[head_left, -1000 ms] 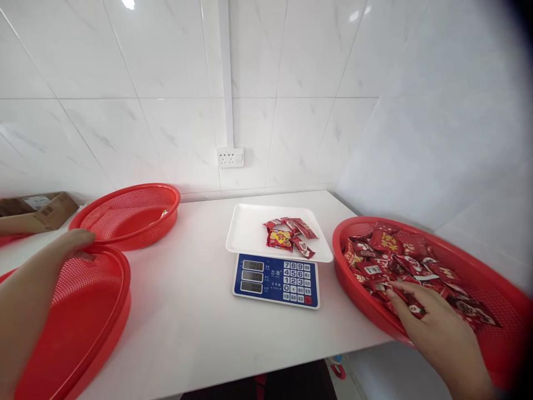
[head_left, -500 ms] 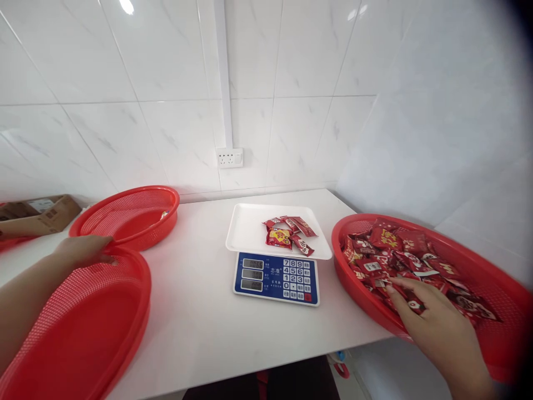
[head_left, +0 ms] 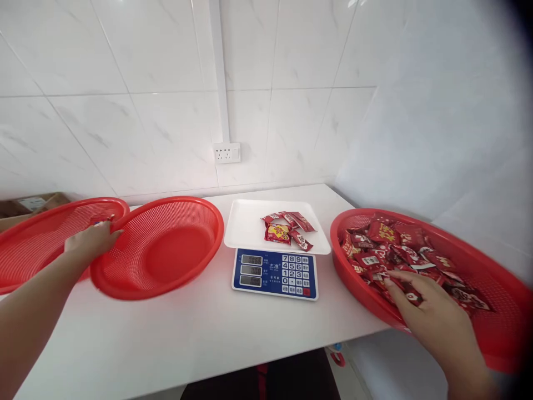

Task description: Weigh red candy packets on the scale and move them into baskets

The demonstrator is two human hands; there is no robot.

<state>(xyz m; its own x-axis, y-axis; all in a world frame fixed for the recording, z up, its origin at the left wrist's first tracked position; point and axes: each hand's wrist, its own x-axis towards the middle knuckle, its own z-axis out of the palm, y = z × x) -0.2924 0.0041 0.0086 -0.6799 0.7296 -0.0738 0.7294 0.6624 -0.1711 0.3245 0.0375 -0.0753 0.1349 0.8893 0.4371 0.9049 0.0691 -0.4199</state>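
My left hand (head_left: 92, 238) is closed on the left rim of a red mesh basket (head_left: 156, 286), which holds nothing inside. Another red basket (head_left: 31, 255) lies against it on the left, partly behind the hand, with a small packet near its right side. On the right, my right hand (head_left: 437, 316) pinches a small red snack packet (head_left: 411, 294) inside a third basket (head_left: 375, 308) heaped with similar packets. Between the baskets stands a blue-and-white scale (head_left: 275, 278). Several red packets lie on its white tray (head_left: 245, 228), one with a yellow patch (head_left: 277, 233).
The white table (head_left: 187, 339) carries the scale and baskets. A cardboard box (head_left: 39, 204) stands at the back left. Behind rises a tiled wall with a socket (head_left: 227, 153). A dark seat (head_left: 287, 380) shows below the front edge.
My left hand has swung the near basket to the right and back, beside the scale. The other left basket has shifted left. My right hand stays on the packet.
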